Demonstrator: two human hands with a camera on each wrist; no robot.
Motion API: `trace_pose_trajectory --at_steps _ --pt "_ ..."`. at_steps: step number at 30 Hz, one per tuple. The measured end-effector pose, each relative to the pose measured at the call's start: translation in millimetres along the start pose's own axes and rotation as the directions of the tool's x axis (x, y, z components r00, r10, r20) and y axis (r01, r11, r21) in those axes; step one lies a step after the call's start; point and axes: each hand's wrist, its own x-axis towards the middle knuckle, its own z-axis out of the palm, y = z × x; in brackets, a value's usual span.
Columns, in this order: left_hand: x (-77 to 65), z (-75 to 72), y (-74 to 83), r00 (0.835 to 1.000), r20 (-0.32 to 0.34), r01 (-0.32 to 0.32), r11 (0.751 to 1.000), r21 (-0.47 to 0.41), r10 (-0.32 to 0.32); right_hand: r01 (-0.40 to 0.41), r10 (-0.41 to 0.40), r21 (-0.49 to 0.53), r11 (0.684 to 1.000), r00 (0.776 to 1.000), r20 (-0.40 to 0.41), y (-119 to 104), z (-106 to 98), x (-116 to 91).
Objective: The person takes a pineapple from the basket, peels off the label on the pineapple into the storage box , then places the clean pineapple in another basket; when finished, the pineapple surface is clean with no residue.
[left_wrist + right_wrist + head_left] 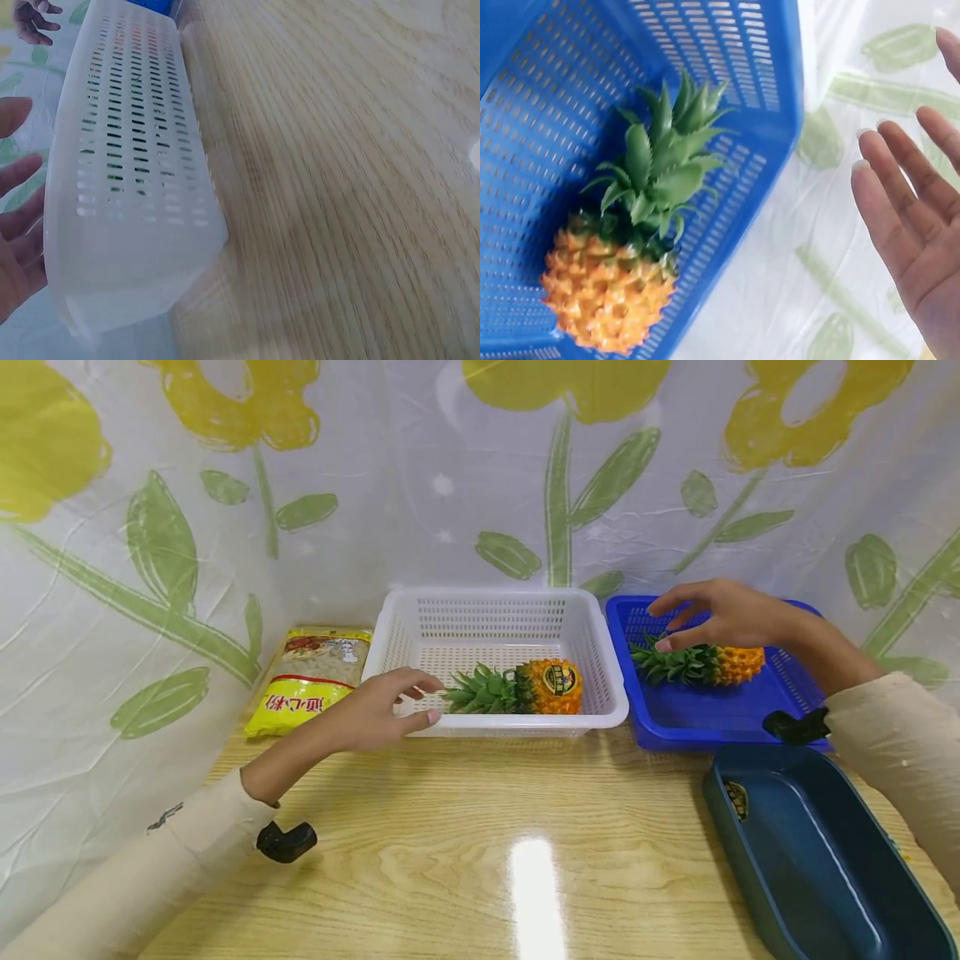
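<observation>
A pineapple with a dark label [553, 687] lies on its side in the white basket [498, 721], its leaves toward the left. My left hand [378, 706] hovers at that basket's front left rim, fingers loosely bent, with nothing in it. In the blue basket [720, 722] lies a second pineapple [611, 292], leaves also to the left in the head view. Above this pineapple's leaves hangs my right hand [731, 614], fingers spread and apart from the fruit. The right wrist view shows its palm [937, 277] holding nothing.
A yellow bag of powder [307, 681] lies left of the white basket. At the front right stands a dark teal tub [817, 852], close to the blue basket. Behind everything hangs a flower-printed curtain [360, 485]. The wooden table [450, 843] reflects a bright light.
</observation>
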Motion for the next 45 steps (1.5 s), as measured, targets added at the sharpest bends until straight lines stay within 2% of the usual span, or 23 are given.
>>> trace_pose_trajectory --at_steps 4,9,13,17,22,25,31,37,41,45 --pt "-4.6 -5.2 -4.8 0.995 -0.094 0.016 1.000 -0.006 -0.016 0.016 -0.016 0.025 1.000 1.000 0.013 -6.4 3.5 3.5" --pt "-6.7 -11.3 -11.6 0.978 -0.203 0.051 0.999 0.012 -0.047 0.025 -0.026 0.037 0.999 0.999 0.034 -13.6 7.9 7.8" --pt "-8.3 -15.0 -18.8 0.962 -0.252 0.112 0.994 0.017 -0.105 0.025 -0.028 0.049 0.998 0.999 0.046 -17.4 12.7 12.7" --pt "-11.1 -16.5 -28.4 0.949 -0.273 0.165 0.986 -0.004 -0.160 0.035 -0.037 0.040 0.999 0.997 0.064 -21.1 18.8 19.8" --pt "-13.7 -15.5 -38.7 0.942 -0.253 0.216 0.975 -0.044 -0.220 0.049 -0.053 0.043 0.998 0.994 0.099 -28.4 24.1 28.6" --pt "-14.1 -13.3 -42.7 0.946 -0.221 0.230 0.971 -0.068 -0.239 0.063 -0.068 0.048 0.997 0.990 0.124 -34.2 25.8 33.4" --pt "-12.2 -6.3 -49.0 0.960 -0.153 0.217 0.968 -0.124 -0.235 0.109 -0.116 0.050 0.993 0.980 0.163 -45.8 30.1 44.6" --pt "-9.9 -1.1 -51.7 0.966 -0.122 0.203 0.961 -0.187 -0.227 0.133 -0.146 0.075 0.988 0.964 0.222 -54.6 38.0 58.9" --pt "-9.0 0.9 -53.2 0.972 -0.129 0.165 0.964 -0.209 -0.195 0.127 -0.143 0.081 0.989 0.958 0.250 -57.8 43.3 68.4" --pt "-5.3 3.5 -56.8 0.987 -0.136 0.040 0.953 -0.301 -0.084 0.109 -0.134 0.104 0.989 0.950 0.283 -60.4 48.2 77.3"
